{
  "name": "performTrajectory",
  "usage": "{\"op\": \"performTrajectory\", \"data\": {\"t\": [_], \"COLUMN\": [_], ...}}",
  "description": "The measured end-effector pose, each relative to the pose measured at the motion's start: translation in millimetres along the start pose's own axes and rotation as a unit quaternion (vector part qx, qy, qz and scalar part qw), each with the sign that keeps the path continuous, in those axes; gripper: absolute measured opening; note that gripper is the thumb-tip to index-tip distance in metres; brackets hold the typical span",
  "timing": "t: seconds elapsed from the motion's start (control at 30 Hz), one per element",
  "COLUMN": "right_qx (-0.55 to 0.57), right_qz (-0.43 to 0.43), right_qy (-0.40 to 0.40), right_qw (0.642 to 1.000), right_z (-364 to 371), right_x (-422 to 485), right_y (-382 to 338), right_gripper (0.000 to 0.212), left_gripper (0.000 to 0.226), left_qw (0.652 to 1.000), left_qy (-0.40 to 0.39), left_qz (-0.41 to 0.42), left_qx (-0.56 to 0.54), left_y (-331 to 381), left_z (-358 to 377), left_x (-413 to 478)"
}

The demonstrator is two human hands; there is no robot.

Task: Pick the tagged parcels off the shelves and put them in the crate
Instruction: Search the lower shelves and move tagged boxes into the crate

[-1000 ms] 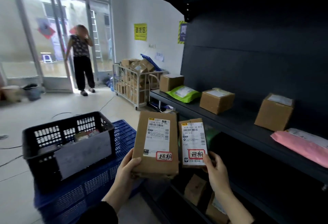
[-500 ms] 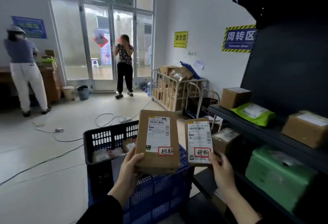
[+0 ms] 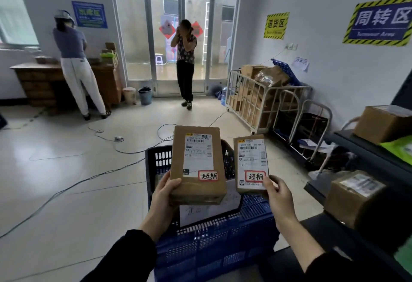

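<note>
- Plainly, the left hand [image 3: 165, 194] grips the big parcel [image 3: 197, 163] at its lower left corner, thumb on the label face and fingers behind. It holds the parcel upright above the crate.
- The big parcel is a taped cardboard box, stiff, with a red-edged tag at the label's foot. It probably has some weight, so a hold under the base looks safer than this corner grip.
- The crate [image 3: 159, 163] is black and open-topped, stacked on a blue one, just below both parcels.
- The small parcel [image 3: 250, 163] is a thin, flat carton with the same tag, likely light and rigid. Its edges give the firmest hold.
- The right hand [image 3: 277, 194] pinches the small parcel's lower right corner, thumb in front.
- The shelf [image 3: 365, 150] on the right carries other boxes.
</note>
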State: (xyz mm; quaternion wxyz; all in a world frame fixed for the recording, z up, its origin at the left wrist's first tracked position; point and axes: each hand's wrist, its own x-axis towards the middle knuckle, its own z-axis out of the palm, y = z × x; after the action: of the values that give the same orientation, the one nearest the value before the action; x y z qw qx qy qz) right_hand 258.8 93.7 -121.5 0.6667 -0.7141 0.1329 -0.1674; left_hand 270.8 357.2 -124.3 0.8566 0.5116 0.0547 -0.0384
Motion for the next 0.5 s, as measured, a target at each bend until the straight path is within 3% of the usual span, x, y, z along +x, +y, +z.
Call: {"op": "performTrajectory", "data": {"t": [0.2, 0.37, 0.5], "right_qx": [-0.014, -0.025, -0.054], "right_qz": [0.017, 0.046, 0.066], "right_qy": [-0.037, -0.083, -0.109], "right_qw": [0.999, 0.995, 0.99], "right_z": [31.7, 45.0, 52.2], "right_x": [72.5, 146.0, 202.0], "right_y": [24.0, 43.8, 60.0], "right_gripper": [0.023, 0.024, 0.03], "left_gripper": [0.063, 0.048, 0.049], "left_qw": [1.0, 0.997, 0.992], "left_qy": [0.027, 0.082, 0.12], "left_qz": [0.005, -0.009, -0.013], "left_qx": [0.0, -0.009, -0.024], "left_y": [-5.2, -19.3, -30.4], "left_z": [-2.8, 7.2, 11.3], "left_x": [63.3, 132.6, 172.6]}}
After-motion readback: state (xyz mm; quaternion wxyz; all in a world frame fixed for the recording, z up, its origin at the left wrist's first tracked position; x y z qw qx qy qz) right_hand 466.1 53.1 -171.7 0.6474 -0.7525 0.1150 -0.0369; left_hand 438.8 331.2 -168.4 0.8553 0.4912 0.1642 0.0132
